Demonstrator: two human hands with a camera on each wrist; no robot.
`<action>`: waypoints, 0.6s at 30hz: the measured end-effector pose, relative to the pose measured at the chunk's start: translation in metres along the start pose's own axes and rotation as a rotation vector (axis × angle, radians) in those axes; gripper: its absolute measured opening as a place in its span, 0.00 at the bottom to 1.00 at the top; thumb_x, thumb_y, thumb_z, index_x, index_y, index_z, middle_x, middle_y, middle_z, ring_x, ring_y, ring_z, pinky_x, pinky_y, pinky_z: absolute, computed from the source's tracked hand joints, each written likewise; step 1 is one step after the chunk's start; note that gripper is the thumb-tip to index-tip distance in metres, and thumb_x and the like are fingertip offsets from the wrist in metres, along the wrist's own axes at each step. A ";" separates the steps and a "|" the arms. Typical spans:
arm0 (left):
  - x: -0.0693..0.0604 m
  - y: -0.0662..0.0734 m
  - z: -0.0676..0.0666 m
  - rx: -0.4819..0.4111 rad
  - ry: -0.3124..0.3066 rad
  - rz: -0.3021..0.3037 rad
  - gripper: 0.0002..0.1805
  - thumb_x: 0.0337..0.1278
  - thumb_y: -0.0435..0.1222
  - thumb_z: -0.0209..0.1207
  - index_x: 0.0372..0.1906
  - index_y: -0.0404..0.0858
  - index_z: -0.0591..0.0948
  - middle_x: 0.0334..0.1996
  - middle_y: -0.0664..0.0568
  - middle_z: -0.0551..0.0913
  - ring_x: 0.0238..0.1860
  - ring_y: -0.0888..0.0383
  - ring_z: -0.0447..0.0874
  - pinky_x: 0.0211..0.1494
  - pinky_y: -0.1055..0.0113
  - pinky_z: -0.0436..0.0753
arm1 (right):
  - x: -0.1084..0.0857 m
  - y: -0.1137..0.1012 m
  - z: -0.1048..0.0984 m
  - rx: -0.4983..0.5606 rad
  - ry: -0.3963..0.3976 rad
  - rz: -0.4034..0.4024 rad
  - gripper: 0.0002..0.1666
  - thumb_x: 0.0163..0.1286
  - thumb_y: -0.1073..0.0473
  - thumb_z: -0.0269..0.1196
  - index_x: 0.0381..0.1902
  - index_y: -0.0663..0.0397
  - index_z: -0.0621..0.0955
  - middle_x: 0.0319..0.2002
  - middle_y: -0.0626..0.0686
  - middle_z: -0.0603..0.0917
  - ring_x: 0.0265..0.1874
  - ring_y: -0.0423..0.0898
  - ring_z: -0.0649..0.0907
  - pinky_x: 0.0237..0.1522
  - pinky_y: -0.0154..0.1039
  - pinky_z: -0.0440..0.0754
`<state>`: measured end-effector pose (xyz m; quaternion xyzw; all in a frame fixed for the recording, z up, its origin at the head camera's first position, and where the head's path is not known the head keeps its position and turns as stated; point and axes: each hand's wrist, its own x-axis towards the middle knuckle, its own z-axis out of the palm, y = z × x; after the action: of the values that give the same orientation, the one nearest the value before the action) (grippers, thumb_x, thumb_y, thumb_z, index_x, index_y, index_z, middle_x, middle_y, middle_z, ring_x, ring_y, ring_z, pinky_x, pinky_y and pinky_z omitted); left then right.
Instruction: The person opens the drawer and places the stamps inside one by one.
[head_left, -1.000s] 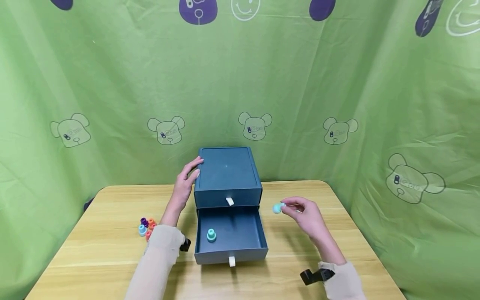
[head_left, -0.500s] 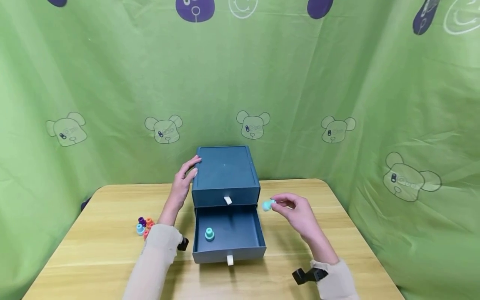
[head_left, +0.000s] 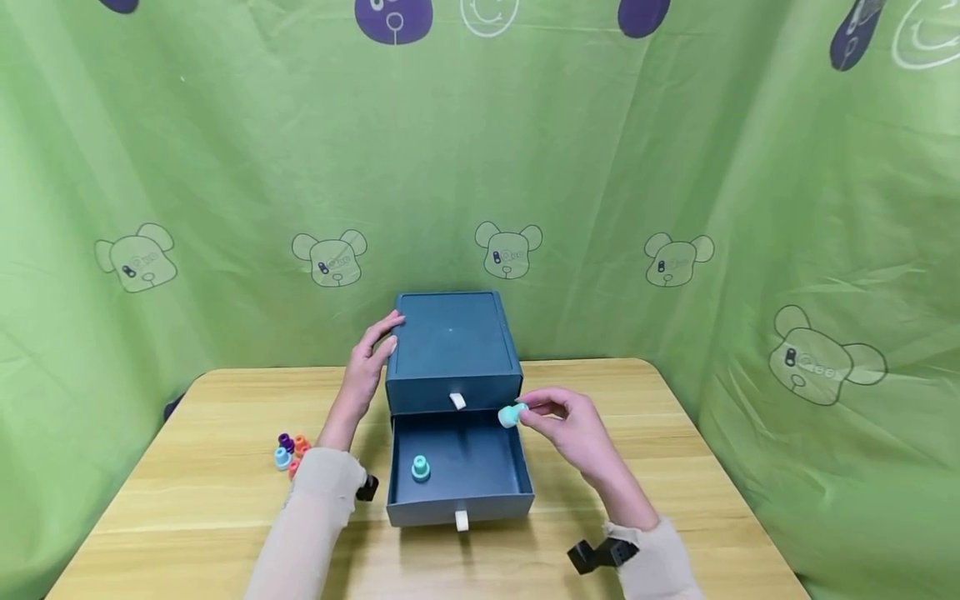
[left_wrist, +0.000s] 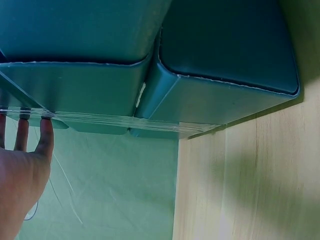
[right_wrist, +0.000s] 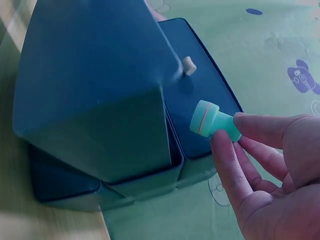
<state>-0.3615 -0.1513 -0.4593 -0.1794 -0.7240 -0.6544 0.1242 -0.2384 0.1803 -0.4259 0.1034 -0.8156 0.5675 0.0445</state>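
Observation:
A dark blue two-drawer box [head_left: 453, 337] stands mid-table, its lower drawer [head_left: 483, 479] pulled out and the upper one closed. My left hand [head_left: 363, 371] rests against the box's upper left edge; the left wrist view shows straight fingers [left_wrist: 45, 135] touching its side. Between thumb and fingertips my right hand [head_left: 573, 433] pinches a mint-green peg [head_left: 510, 416], held above the drawer's right rear part. In the right wrist view the held peg [right_wrist: 206, 120] lies sideways, its wide end pointing away from the hand. A teal peg [head_left: 421, 470] stands upright inside the drawer, at the left.
Several small pegs [head_left: 283, 457] in purple, light blue, orange and red cluster on the wooden table [head_left: 187, 492] left of the box. White pull tabs [head_left: 462, 521] stick out from both drawer fronts. A green curtain [head_left: 585, 167] hangs behind and beside the table.
My right hand has moved left with the mint-green peg, from beside the box to over the open drawer's right side. The left hand stays on the box.

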 end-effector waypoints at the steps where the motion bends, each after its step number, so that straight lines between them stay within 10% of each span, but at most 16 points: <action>1: 0.000 0.000 0.000 0.000 0.000 0.000 0.24 0.80 0.39 0.50 0.74 0.39 0.73 0.80 0.50 0.64 0.82 0.48 0.56 0.82 0.43 0.55 | 0.000 0.000 0.002 0.001 -0.002 -0.006 0.14 0.66 0.60 0.73 0.48 0.59 0.88 0.43 0.59 0.89 0.39 0.44 0.86 0.37 0.32 0.81; 9: -0.002 0.002 0.001 -0.005 0.019 0.018 0.23 0.79 0.41 0.52 0.72 0.43 0.76 0.78 0.54 0.68 0.81 0.52 0.59 0.82 0.45 0.56 | 0.002 -0.001 0.018 0.016 -0.036 -0.015 0.13 0.66 0.61 0.73 0.47 0.59 0.88 0.43 0.58 0.89 0.42 0.46 0.85 0.43 0.33 0.84; 18: -0.012 0.035 0.003 -0.007 -0.006 0.011 0.24 0.79 0.35 0.51 0.72 0.33 0.73 0.79 0.43 0.65 0.81 0.44 0.57 0.81 0.42 0.56 | 0.004 -0.003 0.036 0.006 -0.114 -0.034 0.11 0.67 0.63 0.71 0.46 0.60 0.87 0.43 0.57 0.89 0.40 0.47 0.85 0.41 0.32 0.83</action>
<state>-0.3355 -0.1467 -0.4332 -0.1856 -0.7212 -0.6556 0.1249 -0.2404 0.1457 -0.4352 0.1497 -0.8131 0.5624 0.0073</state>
